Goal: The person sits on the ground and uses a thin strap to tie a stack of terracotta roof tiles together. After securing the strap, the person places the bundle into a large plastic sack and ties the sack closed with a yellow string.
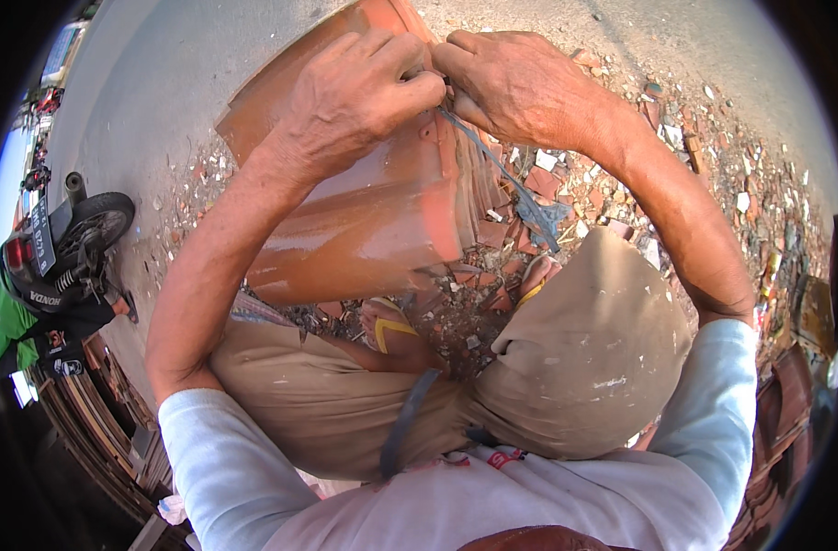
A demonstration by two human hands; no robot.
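Observation:
A stack of brown-orange clay roof tiles point(354, 243) lies on its side in front of my knees, its glazed faces curved and its edges pressed together at the right. My left hand point(364, 87) is closed over the top of the stack, thumb and fingers pinched. Close against it, my right hand point(522, 87) is closed too, fingertips meeting the left ones at the tile edges. A dark strip point(500, 163), cloth or rubber, runs down from between the fingertips. Its loose end spreads into a frayed bluish-grey piece on the rubble. The fingers partly hide the gripped part.
Broken tile pieces and white chips point(685, 165) cover the ground on the right. A parked motorcycle point(61, 239) stands at the left, with a person in green beside it. Further tile stacks point(97, 404) lie at lower left and along the right edge point(781, 432).

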